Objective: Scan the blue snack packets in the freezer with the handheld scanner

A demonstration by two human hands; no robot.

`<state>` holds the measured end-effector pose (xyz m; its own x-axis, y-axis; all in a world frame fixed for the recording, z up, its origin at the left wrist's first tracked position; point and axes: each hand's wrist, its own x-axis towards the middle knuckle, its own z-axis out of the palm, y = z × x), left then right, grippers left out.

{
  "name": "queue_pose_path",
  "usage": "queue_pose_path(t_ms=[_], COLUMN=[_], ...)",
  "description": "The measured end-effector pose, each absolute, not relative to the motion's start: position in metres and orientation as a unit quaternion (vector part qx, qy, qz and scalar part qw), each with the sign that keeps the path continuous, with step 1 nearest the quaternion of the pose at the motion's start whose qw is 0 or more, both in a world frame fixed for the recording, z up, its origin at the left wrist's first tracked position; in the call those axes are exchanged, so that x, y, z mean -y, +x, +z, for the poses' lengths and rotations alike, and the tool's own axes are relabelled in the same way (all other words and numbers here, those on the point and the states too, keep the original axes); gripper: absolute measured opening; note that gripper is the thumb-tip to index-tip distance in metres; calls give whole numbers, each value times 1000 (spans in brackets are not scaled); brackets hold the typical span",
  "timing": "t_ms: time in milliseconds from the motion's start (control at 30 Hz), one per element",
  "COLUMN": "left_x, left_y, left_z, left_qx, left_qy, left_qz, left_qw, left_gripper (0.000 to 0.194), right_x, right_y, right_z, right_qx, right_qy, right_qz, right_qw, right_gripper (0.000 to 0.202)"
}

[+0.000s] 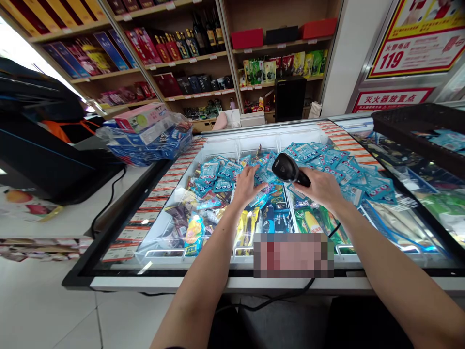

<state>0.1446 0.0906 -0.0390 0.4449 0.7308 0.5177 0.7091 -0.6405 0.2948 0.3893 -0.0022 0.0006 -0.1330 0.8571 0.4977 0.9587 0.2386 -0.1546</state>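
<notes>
My right hand point(321, 189) grips a black barcode scanner point(288, 169), its head pointing left over a pile of blue snack packets point(337, 167) lying on the glass lid of a chest freezer point(218, 281). My left hand point(249, 184) rests with fingers spread on the blue packets near the middle of the pile, just left of the scanner head. Under the glass lie several ice-cream packages in yellow, green and dark wrappers. A black cable runs from the scanner down over the freezer's front edge.
A bag of blue and pink boxes point(148, 135) sits on the white counter at left, beside a black register screen point(43, 160). A black basket point(421, 131) stands at right. Wooden shelves point(203, 63) of boxed goods line the back wall.
</notes>
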Motion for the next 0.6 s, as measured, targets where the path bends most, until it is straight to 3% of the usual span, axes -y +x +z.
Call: queue_pose_path(t_ms=[133,333,600], left_x=[-93,-92,-97], left_y=[143,142,135], left_z=[-40,-38,-39], left_qx=[-391,-389,-458], left_qy=[846,833,731], left_qz=[357,391,483], left_qw=[55,49,154], left_gripper=[64,50,38], right_x=[3,3,3], right_y=[388,389,387], right_z=[1,0,-1], right_qx=[745,740,758], right_qy=[-611,-613,-589], right_qz=[-101,-103,-102], right_qw=[247,256,260], right_gripper=[39,39,39])
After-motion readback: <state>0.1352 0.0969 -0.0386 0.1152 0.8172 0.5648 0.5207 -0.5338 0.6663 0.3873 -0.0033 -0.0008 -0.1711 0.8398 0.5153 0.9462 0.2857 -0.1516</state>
